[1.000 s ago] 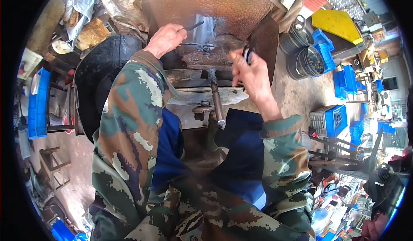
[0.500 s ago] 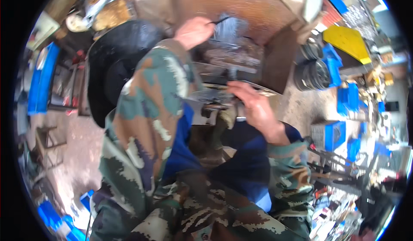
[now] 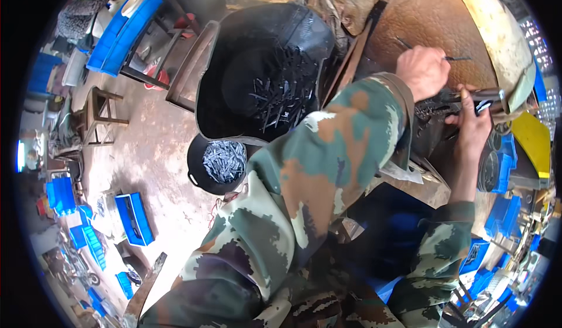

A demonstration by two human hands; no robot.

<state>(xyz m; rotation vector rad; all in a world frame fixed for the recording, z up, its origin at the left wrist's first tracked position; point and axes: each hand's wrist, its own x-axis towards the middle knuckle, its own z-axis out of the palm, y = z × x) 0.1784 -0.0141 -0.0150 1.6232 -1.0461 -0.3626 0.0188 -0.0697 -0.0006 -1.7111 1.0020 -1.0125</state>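
My left hand point(image 3: 422, 73) is closed in a fist over the brown worktop sheet point(image 3: 433, 17). A thin dark strip point(image 3: 458, 58) pokes out beside its fingers; another thin dark end shows on the far side of the knuckles. Nearer to me, my right hand point(image 3: 473, 126) is bent around the edge of a metal fixture point(image 3: 489, 95), thumb raised against it. What its fingers grip is mostly hidden. Small dark pieces point(image 3: 427, 111) lie below my left hand, partly covered by the sleeve.
To the left stands a big black tub point(image 3: 228, 102) with many thin dark strips point(image 3: 284, 88). A smaller black bucket point(image 3: 196, 178) beside it holds greyish strips point(image 3: 225, 161). Further left are a wooden stool point(image 3: 105, 114) and blue bins point(image 3: 133, 219). A yellow panel point(image 3: 531, 146) is at right.
The view has swung left, bringing the tub and bucket into full sight. My left hand still holds a thin dark piece. My right hand remains at the fixture, its thumb now raised.
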